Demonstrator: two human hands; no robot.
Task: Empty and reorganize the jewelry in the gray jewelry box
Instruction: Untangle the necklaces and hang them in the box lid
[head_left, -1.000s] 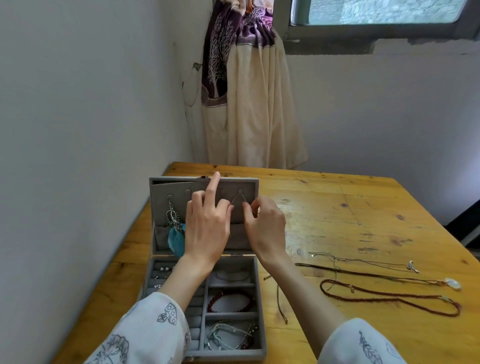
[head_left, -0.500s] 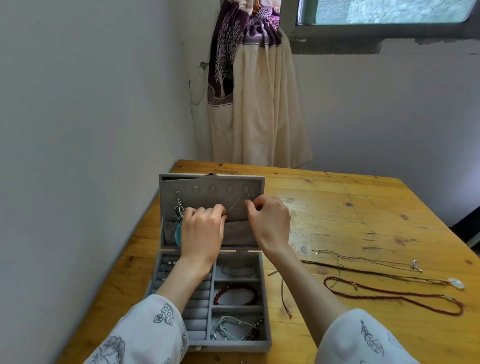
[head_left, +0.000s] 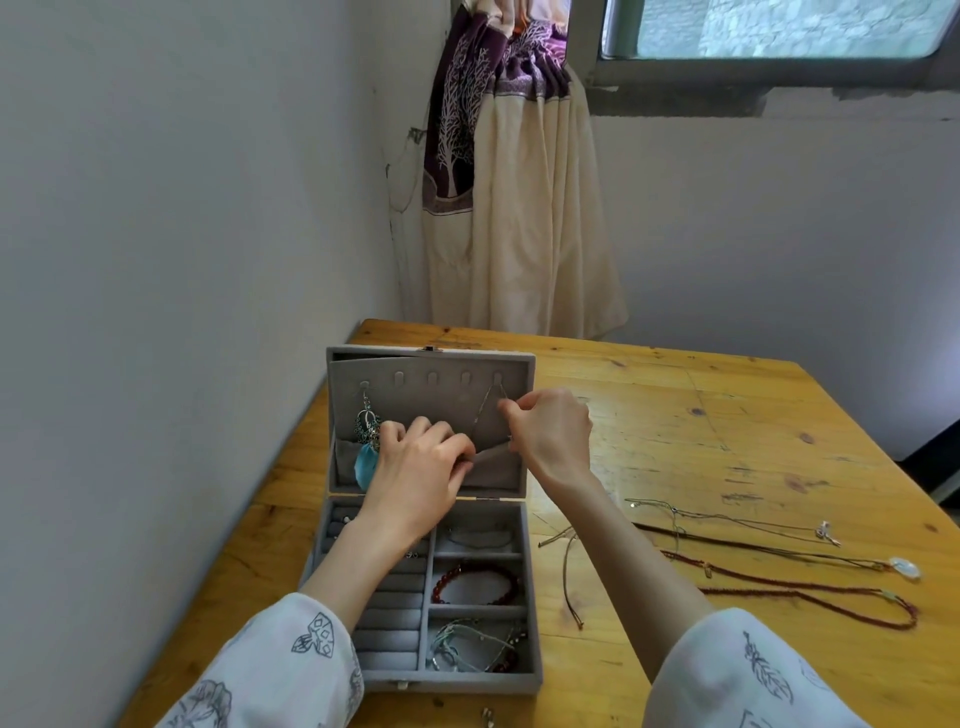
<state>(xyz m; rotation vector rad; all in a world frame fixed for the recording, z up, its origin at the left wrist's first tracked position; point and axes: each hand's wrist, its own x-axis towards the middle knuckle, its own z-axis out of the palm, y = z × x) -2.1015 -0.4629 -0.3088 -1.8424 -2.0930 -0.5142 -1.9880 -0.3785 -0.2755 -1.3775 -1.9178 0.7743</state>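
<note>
Against a white corner wall, under a curtained window, the wooden table (head_left: 675, 415) carries the open gray jewelry box (head_left: 530, 597). Both hands, left hand (head_left: 415, 473) and right hand (head_left: 550, 436), pinch a thin chain (head_left: 485, 410) in its lid; cord necklaces (head_left: 779, 582) lie rightward.

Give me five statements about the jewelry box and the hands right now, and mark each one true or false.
1. The gray jewelry box stands open with its lid upright. True.
2. The right hand pinches the thin chain that hangs from a hook in the lid. True.
3. The red bead bracelet lies on the table. False: it lies in a compartment on the right side of the box.
4. The turquoise feather earring hangs at the right end of the lid. False: it hangs at the left end.
5. Several necklaces lie on the wooden table to the right of the box. True.
</note>
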